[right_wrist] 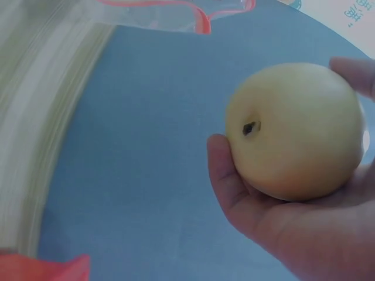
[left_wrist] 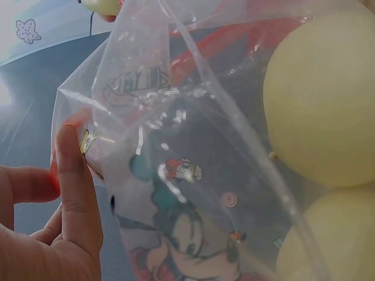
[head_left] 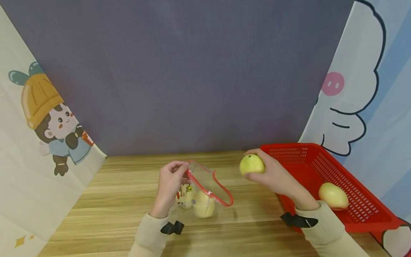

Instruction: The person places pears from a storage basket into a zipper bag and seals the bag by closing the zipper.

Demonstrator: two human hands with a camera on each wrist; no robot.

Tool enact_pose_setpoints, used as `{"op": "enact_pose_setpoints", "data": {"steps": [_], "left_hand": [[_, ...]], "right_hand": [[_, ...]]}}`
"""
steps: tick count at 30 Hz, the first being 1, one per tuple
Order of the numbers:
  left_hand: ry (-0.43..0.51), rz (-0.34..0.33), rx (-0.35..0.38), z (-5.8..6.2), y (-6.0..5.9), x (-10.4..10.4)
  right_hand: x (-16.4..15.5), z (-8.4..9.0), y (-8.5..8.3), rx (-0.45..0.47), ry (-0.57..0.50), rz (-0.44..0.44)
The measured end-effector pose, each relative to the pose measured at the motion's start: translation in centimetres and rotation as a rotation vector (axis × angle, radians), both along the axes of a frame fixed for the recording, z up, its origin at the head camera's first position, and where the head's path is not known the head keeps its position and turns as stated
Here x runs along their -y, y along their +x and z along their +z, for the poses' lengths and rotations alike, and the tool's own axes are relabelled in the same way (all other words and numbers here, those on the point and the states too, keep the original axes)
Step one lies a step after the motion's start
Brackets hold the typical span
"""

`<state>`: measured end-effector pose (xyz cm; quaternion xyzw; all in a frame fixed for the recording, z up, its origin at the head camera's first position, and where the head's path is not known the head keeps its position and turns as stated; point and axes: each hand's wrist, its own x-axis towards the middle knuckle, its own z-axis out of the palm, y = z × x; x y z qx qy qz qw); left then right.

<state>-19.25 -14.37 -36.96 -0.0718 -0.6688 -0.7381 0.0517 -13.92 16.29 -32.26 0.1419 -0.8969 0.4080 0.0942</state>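
Between the thumb and first finger, my left hand (head_left: 171,184) pinches the red-edged rim of a clear zip bag (head_left: 221,191) with cartoon prints. The bag's mouth gapes toward the right. Inside it lie at least two pale yellow fruits (left_wrist: 328,99), pressed together in the left wrist view. My right hand (head_left: 273,175) grips a round yellow-green fruit (head_left: 252,165), like an apple or a pear, raised over the table to the right of the bag. In the right wrist view its dark stem end (right_wrist: 252,127) faces left, and fingers and thumb wrap its sides.
A red plastic basket (head_left: 363,225) with perforated walls stands on the right, holding one more yellow fruit (head_left: 333,196). The wooden table (head_left: 106,210) ends at a grey backdrop (head_left: 192,78). Printed cartoon cloths flank both sides.
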Motion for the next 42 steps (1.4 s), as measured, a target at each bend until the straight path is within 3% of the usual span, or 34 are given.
{"op": "enact_pose_setpoints", "data": {"steps": [18, 27, 42], "left_hand": [[0.007, -0.006, 0.010, -0.3, -0.3, 0.0], [0.009, -0.004, 0.009, -0.3, -0.3, -0.1], [0.012, -0.007, 0.003, -0.2, -0.4, 0.0]], "right_hand": [[2.7, -2.6, -1.0, -0.053, -0.130, 0.087], [4.1, -3.5, -1.3, -0.130, -0.147, 0.098], [6.7, -4.7, -1.5, -0.059, -0.235, 0.162]]}}
